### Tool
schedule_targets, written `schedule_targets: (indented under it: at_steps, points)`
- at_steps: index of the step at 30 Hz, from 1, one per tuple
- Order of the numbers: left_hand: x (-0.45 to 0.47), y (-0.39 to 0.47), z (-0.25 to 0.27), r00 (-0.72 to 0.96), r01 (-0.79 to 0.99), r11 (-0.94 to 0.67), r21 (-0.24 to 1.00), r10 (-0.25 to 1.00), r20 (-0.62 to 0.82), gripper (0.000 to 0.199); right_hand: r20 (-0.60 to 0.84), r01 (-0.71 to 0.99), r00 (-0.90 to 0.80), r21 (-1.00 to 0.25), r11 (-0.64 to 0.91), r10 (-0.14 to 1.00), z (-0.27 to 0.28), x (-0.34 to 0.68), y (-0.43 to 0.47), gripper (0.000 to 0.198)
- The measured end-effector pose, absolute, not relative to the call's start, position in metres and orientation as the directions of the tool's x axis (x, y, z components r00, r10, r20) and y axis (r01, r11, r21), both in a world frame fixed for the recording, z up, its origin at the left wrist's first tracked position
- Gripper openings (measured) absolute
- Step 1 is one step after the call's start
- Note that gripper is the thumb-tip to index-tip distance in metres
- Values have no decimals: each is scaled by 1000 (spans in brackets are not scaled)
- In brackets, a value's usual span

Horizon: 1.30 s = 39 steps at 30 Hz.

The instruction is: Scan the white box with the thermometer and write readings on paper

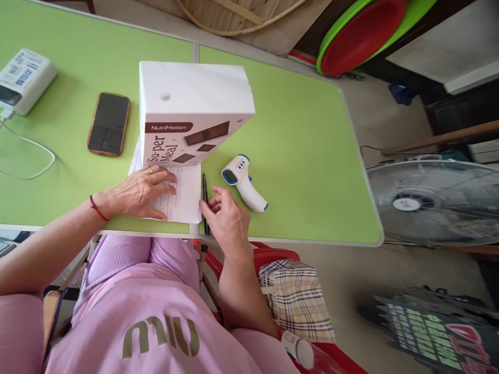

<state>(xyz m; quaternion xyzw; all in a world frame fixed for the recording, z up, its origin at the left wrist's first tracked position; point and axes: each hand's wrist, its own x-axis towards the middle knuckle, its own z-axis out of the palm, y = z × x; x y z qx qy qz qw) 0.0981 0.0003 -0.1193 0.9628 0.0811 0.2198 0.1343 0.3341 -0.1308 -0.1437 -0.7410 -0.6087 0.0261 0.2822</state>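
Note:
My left hand lies flat on a stack of handwritten sheets, fingers spread over the lines and a ring on one finger. At the right edge of the sheets is my right hand. Its thumb reaches over a black pen to the paper's edge, while its other fingers are loosely bent and apart from the thumb. The pen lies on the table along the paper. Behind my left hand a white NutriMotion box stands upright on the sheets. A white and blue infrared thermometer lies right of my right hand.
On the green table a smartphone lies left of the box, with a white power bank and its cable farther left. A large fan stands beyond the right edge. A plaid bag rests on a red chair beside me.

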Motion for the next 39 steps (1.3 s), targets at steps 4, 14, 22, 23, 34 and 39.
schedule_targets:
  at_steps: [4,14,22,23,34,39]
  points:
    - [99,-1,-130,922,130,-933,337,238,306,63,388,851,219,-524,19,895,-143,346,-128,32]
    - [104,-4,-130,915,190,-920,342,292,279,67,447,341,382,-882,326,809,-141,334,-138,25]
    - [106,-2,-137,907,168,-917,363,288,307,69,293,229,284,-945,232,913,-130,295,-147,29]
    - [106,-2,-137,907,171,-915,365,291,306,68,259,250,285,-950,189,923,-130,294,-147,21]
    - [105,-1,-134,926,138,-903,406,263,271,45,381,540,308,-824,169,872,-149,296,-147,10]
    - [105,-1,-132,932,137,-886,443,266,245,36,430,585,285,-786,200,857,-151,293,-147,10]
